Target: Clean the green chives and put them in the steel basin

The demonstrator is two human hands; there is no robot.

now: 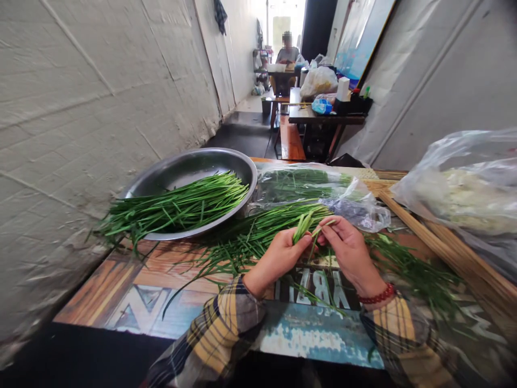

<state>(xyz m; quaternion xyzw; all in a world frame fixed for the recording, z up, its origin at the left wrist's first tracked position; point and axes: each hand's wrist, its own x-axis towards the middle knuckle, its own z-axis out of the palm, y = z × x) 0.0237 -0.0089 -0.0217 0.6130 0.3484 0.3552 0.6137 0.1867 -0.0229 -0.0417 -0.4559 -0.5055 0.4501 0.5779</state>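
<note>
My left hand (278, 257) is closed around a small bunch of garlic chives (302, 226), their pale ends pointing up. Close beside it, my right hand (346, 248) pinches a chive stalk (329, 223) between thumb and fingers. A loose pile of chives (262, 231) lies on the table behind and left of my hands. More chives (194, 202) fill a wide metal basin (173, 164) at the left, their leafy ends hanging over its rim. To the right of my right hand lie scattered green leaves (412, 269).
A clear plastic bag (299, 183) of chives lies behind the pile. At the right are long wooden sticks (428, 231) and a bag with pale contents (472, 188). Farther back stand a cluttered table (311, 114), a bench (291, 137) and a seated person (287, 54).
</note>
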